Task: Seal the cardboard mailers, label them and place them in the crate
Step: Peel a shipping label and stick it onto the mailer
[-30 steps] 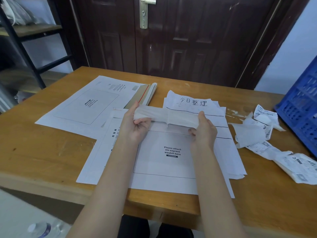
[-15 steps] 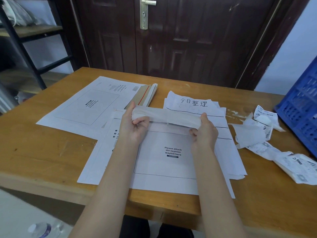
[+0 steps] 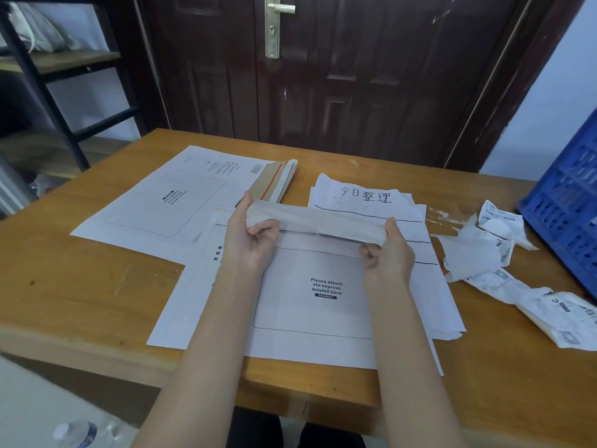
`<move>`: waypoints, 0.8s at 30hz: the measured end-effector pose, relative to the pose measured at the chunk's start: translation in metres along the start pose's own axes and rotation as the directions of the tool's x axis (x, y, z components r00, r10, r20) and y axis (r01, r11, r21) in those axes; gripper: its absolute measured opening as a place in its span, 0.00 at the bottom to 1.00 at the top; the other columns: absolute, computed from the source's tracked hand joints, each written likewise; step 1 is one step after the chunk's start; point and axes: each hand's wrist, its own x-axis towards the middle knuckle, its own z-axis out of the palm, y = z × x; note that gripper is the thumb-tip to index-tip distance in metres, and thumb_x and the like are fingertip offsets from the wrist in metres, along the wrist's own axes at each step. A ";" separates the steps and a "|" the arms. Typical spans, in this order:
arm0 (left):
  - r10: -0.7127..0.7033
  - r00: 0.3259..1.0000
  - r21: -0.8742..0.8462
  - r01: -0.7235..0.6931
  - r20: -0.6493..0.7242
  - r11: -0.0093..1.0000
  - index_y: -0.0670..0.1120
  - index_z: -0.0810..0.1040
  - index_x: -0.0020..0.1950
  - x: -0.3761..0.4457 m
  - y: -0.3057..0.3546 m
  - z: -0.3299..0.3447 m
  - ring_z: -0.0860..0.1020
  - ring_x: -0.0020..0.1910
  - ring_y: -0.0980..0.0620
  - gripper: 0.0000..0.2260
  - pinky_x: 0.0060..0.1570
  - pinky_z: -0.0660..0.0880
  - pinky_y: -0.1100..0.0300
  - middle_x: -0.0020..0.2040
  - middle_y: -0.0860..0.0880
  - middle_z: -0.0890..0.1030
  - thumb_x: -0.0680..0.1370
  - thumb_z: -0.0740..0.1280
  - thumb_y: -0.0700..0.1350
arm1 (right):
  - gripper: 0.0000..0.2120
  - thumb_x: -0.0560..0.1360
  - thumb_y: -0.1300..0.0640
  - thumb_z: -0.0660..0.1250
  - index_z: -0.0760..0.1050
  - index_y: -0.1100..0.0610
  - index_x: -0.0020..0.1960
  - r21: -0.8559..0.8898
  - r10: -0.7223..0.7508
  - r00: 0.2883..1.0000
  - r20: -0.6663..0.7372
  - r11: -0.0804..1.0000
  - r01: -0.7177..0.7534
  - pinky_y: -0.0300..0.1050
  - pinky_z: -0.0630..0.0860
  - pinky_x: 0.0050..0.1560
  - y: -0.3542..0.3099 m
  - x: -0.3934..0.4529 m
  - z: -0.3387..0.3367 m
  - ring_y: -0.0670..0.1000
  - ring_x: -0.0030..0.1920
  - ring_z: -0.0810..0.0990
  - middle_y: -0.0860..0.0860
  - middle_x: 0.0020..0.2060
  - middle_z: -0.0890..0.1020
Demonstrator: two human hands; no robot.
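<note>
A white cardboard mailer (image 3: 310, 305) printed "Please attach sto express waybill here" lies flat at the table's near edge. Over its far edge my left hand (image 3: 250, 236) and my right hand (image 3: 386, 253) each grip one end of a long white paper strip (image 3: 323, 221), held just above the mailer. A stack of more mailers (image 3: 168, 202) lies at the left, its brown flaps with a red stripe (image 3: 273, 182) showing. The blue crate (image 3: 568, 202) stands at the right edge.
A sheet with handwritten characters (image 3: 365, 197) lies behind the mailer on more papers. Crumpled label backings and waybills (image 3: 497, 253) are scattered right of it. The wooden table (image 3: 80, 286) stands before a dark door (image 3: 323, 76); a shelf (image 3: 48, 63) is at the left.
Both hands have lifted the strip slightly and pulled it straighter; it sits a little farther from me. The mailers and papers have not moved.
</note>
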 end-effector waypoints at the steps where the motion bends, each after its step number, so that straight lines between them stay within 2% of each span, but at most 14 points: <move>1: 0.005 1.000 0.007 -0.005 -0.002 1.000 0.46 0.62 0.38 0.000 0.000 0.000 0.57 0.18 0.57 0.14 0.18 0.59 0.72 0.28 0.51 0.60 0.80 0.65 0.42 | 0.06 0.78 0.55 0.66 0.74 0.55 0.42 0.013 0.005 1.000 0.003 1.000 -0.005 0.38 0.72 0.29 0.000 0.000 -0.001 0.47 0.28 0.72 0.49 0.38 0.77; 7: 0.018 1.000 0.021 -0.019 0.002 1.000 0.46 0.62 0.38 -0.001 0.000 0.000 0.58 0.18 0.57 0.15 0.18 0.60 0.71 0.30 0.52 0.59 0.79 0.65 0.42 | 0.08 0.78 0.57 0.65 0.72 0.55 0.41 0.092 0.019 1.000 0.019 0.996 -0.021 0.37 0.69 0.26 0.000 0.000 -0.001 0.42 0.17 0.68 0.48 0.33 0.75; 18: 0.030 1.000 0.046 -0.030 0.008 0.998 0.46 0.63 0.39 0.001 0.001 0.000 0.58 0.18 0.57 0.13 0.17 0.60 0.70 0.28 0.52 0.61 0.80 0.65 0.43 | 0.10 0.79 0.58 0.64 0.71 0.56 0.39 0.156 0.045 0.999 0.009 0.987 -0.046 0.36 0.66 0.23 -0.002 0.000 -0.001 0.44 0.16 0.64 0.48 0.31 0.74; 24: 0.047 0.999 0.042 -0.047 0.000 0.998 0.46 0.64 0.41 -0.001 0.001 0.001 0.58 0.19 0.57 0.12 0.18 0.60 0.71 0.28 0.51 0.63 0.79 0.65 0.43 | 0.09 0.79 0.58 0.64 0.73 0.55 0.40 0.164 0.041 0.999 0.002 0.986 -0.041 0.37 0.69 0.25 -0.001 0.001 -0.002 0.45 0.21 0.73 0.49 0.34 0.77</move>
